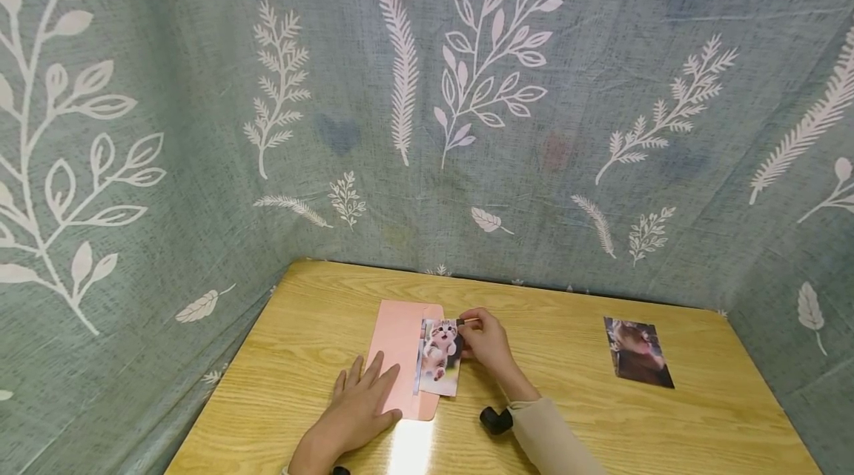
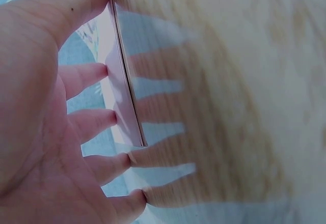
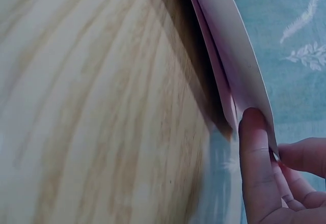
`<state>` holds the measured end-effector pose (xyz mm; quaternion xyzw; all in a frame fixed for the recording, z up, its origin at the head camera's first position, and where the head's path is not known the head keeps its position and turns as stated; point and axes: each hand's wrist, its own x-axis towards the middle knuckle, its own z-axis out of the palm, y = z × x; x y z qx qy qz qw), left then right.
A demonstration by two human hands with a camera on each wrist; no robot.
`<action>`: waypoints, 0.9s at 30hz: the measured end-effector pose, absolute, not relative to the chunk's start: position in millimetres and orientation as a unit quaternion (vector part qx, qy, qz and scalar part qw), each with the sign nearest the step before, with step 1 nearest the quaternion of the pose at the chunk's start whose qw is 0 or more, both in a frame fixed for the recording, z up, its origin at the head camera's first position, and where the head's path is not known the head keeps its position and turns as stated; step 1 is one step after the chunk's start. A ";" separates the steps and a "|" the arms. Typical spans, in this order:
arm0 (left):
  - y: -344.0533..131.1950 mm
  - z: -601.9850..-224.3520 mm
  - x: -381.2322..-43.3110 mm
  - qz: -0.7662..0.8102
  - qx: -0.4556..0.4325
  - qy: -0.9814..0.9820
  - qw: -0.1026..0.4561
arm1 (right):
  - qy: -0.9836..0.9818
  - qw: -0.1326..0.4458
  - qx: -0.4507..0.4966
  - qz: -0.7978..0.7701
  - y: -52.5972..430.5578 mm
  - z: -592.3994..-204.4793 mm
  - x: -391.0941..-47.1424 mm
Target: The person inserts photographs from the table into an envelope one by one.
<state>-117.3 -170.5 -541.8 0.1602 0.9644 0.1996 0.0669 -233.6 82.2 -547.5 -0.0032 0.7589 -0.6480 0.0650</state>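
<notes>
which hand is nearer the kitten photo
Right. The right hand pinches the kitten photo near its upper right corner; the left hand touches the envelope, left of the photo.

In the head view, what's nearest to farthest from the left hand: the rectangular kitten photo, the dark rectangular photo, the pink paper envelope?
1. Pink paper envelope, touched by the left hand.
2. Kitten photo, to its right.
3. Dark photo, much farther right.

Two hands (image 1: pixel 362 404) (image 1: pixel 487 343), one pink envelope (image 1: pixel 400 330), one wooden table (image 1: pixel 554 356), at least two photos (image 1: pixel 440 360) (image 1: pixel 639 353).
</notes>
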 end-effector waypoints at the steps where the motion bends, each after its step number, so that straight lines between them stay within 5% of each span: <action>1: -170.5 -542.3 -117.4 0.199 0.160 0.965 0.067 | 0.760 0.067 -0.003 -0.647 81.3 -548.0 -234.0; 27: -169.8 -545.1 -118.2 0.190 0.158 0.967 0.057 | 0.758 0.101 -0.009 -0.644 67.8 -551.7 -235.1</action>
